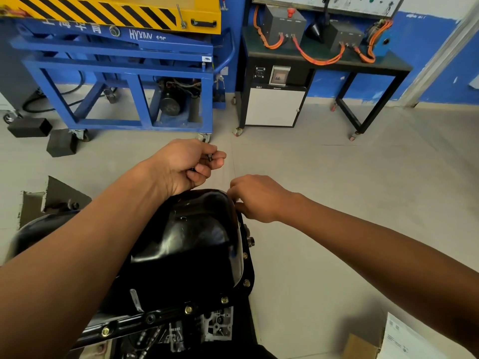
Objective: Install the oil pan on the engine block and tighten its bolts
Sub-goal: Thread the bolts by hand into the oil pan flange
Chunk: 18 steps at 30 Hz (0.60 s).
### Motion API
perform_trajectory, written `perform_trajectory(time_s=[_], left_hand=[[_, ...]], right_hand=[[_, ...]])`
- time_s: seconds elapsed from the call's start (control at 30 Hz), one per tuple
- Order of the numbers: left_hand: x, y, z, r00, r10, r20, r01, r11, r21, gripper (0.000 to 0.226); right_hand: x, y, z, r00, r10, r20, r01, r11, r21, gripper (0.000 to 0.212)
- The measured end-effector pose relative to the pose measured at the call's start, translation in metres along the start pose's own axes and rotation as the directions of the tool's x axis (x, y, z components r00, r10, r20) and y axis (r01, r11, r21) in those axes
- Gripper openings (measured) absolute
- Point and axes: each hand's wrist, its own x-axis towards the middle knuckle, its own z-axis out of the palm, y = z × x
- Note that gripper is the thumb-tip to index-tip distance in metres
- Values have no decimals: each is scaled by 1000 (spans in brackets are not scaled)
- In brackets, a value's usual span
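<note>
Bottom centre of the head view, the glossy black stamped-metal oil pan sits on the grey cast engine block. Brass-coloured flange bolts are in place along its near and right-hand edges.

Just above the pan, mid-frame, the left hand is curled around some small dark spare bolts, with one poking out by the thumb. To the right of it, the right hand has its fingertips down at the pan's far right corner, at the flange. I can't tell if it's pinching a bolt there or just feeling for the hole, since the fingers hide it.

Looks like the hand-starting stage to me. I'd spin every bolt in a few threads by finger before any wrench comes out, keeping each one straight so it doesn't cross-thread. Then snug them evenly in a criss-cross pattern so the flange seats flat.

Upper left there's a blue steel-framed cart on castors, well apart from the work.
</note>
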Motion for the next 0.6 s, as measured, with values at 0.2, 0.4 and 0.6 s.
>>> perform_trajectory(time_s=[0.2, 0.4, 0.6], left_hand=[[0, 0, 0, 1000, 7, 2, -7, 1000, 4, 25], [1, -1, -1, 1000, 11, -12, -11, 1000, -3, 25], [1, -1, -1, 998, 56, -42, -57, 998, -29, 18]], right_hand=[[0, 3, 6, 999, 9, -46, -12, 998, -63, 30], [3, 1, 5, 998, 66, -9, -66, 984, -168, 46], [13, 5, -53, 850, 361, -384, 9, 719, 695, 13]])
